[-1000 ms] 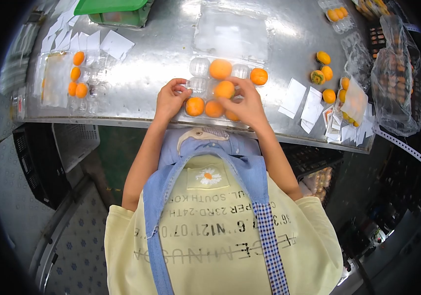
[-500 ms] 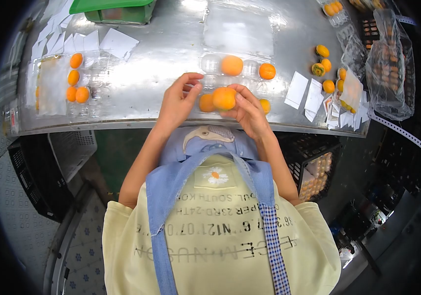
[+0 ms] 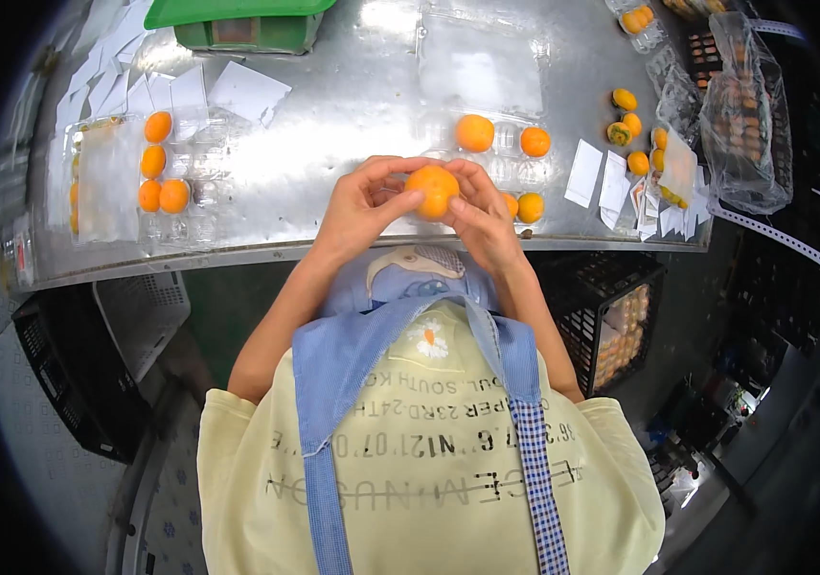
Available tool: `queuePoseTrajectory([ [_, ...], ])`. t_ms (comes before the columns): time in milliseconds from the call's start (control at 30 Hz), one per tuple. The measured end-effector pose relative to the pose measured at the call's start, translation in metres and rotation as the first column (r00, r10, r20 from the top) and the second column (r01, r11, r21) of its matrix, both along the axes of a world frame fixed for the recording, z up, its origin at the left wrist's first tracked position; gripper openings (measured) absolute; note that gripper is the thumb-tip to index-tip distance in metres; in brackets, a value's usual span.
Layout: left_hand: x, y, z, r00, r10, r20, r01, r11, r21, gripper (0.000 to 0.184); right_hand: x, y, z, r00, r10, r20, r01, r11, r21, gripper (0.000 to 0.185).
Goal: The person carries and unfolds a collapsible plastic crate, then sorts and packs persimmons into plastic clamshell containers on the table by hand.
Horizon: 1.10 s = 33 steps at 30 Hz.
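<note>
One orange fruit (image 3: 432,192) is held between my left hand (image 3: 372,204) and my right hand (image 3: 483,213), above the near edge of the metal table. The thumbs of both hands press on it from the front, with the fingers curled behind. Partly hidden by my hands, a clear plastic tray (image 3: 505,140) lies behind them. Two orange fruits, a larger one (image 3: 474,133) and a smaller one (image 3: 535,142), sit in its far row. Another fruit (image 3: 531,208) rests in the near row, beside one that my right hand partly covers.
On the left, another clear tray (image 3: 204,172) holds several fruits near white papers (image 3: 246,92). A green-lidded box (image 3: 247,29) stands at the back. Loose fruits, cards (image 3: 583,172) and plastic packs are on the right. Crates (image 3: 611,316) stand below the table (image 3: 353,235).
The fruit that my right hand held has moved between both hands. My left hand has moved right and closed on it. The view has shifted slightly.
</note>
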State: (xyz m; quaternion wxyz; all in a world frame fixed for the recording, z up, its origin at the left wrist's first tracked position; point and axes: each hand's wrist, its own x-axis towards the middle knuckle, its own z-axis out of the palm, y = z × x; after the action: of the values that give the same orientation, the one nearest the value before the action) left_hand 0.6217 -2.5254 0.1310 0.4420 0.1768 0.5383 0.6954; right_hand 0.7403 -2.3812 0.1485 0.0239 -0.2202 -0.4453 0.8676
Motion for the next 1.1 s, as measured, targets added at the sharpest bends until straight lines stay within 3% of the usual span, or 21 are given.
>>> queuePoseTrajectory([
  [200, -0.006, -0.006, 0.01, 0.985, -0.114, 0.132, 0.103, 0.991, 0.087, 0.051, 0.0, 0.003, 0.004, 0.996, 0.049, -0.068, -0.05, 0.999, -0.006, 0.045],
  [667, 0.045, 0.035, 0.013, 0.943, 0.014, 0.332, -0.029, 0.999, 0.038, 0.059, 0.021, 0.068, -0.001, 0.956, 0.291, -0.037, -0.292, 0.955, -0.048, 0.046],
  [900, 0.067, 0.072, 0.015, 0.933, -0.008, 0.359, -0.018, 0.997, 0.069, 0.062, 0.048, 0.106, -0.005, 0.969, 0.244, -0.029, -0.246, 0.962, -0.116, 0.045],
  [1033, 0.079, 0.092, 0.016, 0.952, 0.016, 0.306, -0.01, 1.0, -0.023, 0.061, 0.061, 0.124, -0.012, 0.982, 0.189, -0.021, -0.19, 0.968, -0.162, 0.042],
  [1100, 0.084, 0.096, 0.011, 0.965, 0.049, 0.256, -0.023, 0.994, -0.105, 0.054, 0.066, 0.132, -0.017, 0.992, 0.084, -0.09, -0.107, 0.951, -0.289, 0.043],
])
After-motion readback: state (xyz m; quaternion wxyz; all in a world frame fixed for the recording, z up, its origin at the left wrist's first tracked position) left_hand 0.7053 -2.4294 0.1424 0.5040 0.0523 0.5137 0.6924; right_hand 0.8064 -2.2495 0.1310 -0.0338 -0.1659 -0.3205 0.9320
